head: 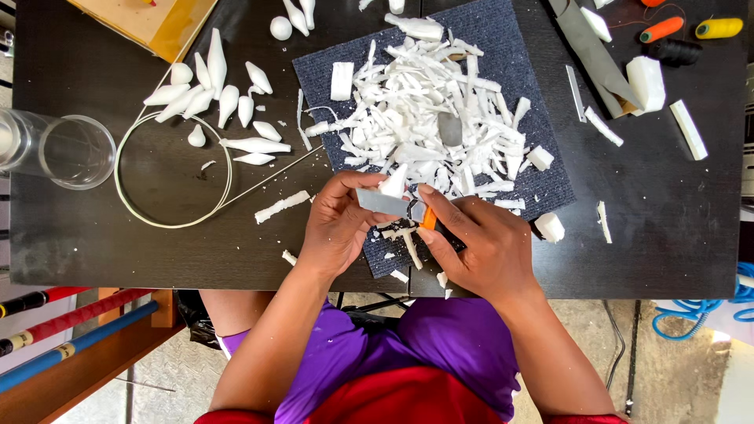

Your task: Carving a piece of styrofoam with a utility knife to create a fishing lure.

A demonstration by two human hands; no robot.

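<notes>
My left hand (339, 228) grips a small white foam piece (393, 183) whose tip pokes up between the fingers. My right hand (481, 245) holds an orange-handled knife (426, 217); its grey blade (382, 202) lies across the foam. Both hands work over the near edge of a dark blue mat (542, 180) that carries a heap of white foam shavings (428, 118). On the table's left lies a group of carved white teardrop-shaped foam pieces (216, 98).
A wire ring (174, 169) and a clear glass (67, 149) sit at the left on the black table (667, 235). Foam blocks (646, 82), strips, thread spools (661, 29) and a grey tool (589, 51) lie at the right. A cardboard box (145, 22) stands at the back left.
</notes>
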